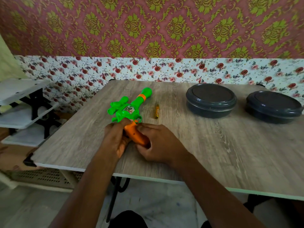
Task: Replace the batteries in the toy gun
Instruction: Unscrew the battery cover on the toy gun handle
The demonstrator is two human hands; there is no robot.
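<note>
- The toy gun lies flat on the table, green barrel pointing away and orange handle toward the person
- The left hand has its fingers curled round the handle from the left, and the right hand curls its fingers against the butt end, so both grip it
- The handle looks closed, with a small dark hole showing on it; I cannot tell whether a screw sits there
- A small yellow screwdriver lies just beside the gun, untouched
- No batteries are in sight, old or new; two dark lidded tubs stand well apart to the right, shut
- To my eye the job is barely begun: opening, swapping and closing all remain
</note>
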